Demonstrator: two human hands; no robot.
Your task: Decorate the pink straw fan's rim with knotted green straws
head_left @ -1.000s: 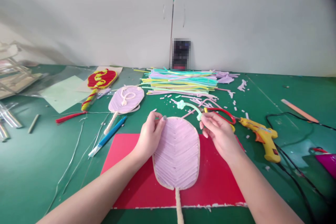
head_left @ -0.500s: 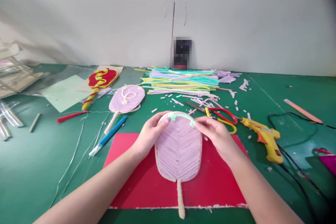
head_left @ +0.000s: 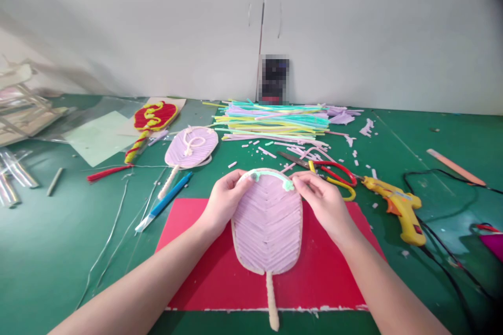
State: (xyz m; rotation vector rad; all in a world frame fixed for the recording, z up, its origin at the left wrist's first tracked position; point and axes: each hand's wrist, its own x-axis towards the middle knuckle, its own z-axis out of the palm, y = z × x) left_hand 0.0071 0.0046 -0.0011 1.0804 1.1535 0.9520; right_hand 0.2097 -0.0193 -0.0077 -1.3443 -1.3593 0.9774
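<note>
A lilac hand fan (head_left: 268, 225) made of ridged pipe cleaners, with a cream rim and a cream handle (head_left: 271, 298), is over the red board (head_left: 330, 277), its handle towards me. Along its top edge runs a mint-green pipe cleaner (head_left: 271, 172), curled at both ends. My left hand (head_left: 227, 196) grips the upper left rim, its thumb at the green piece's left curl. At the upper right rim, my right hand (head_left: 323, 196) is closed in a pinch beside the right curl. The fingers behind the fan are hidden.
Pipe cleaners (head_left: 271, 119) lie bundled at the back, with scraps in front. Right are scissors (head_left: 340, 170) and a yellow glue gun (head_left: 396, 207) with its cable. Left are another lilac fan (head_left: 191, 145), a red-and-yellow fan (head_left: 157, 115) and a blue pen-like tool (head_left: 167, 201).
My right fingertips have shifted slightly off the green piece's right curl, which now shows more fully. The fan and my left hand stay nearly in place; the view has moved a little.
</note>
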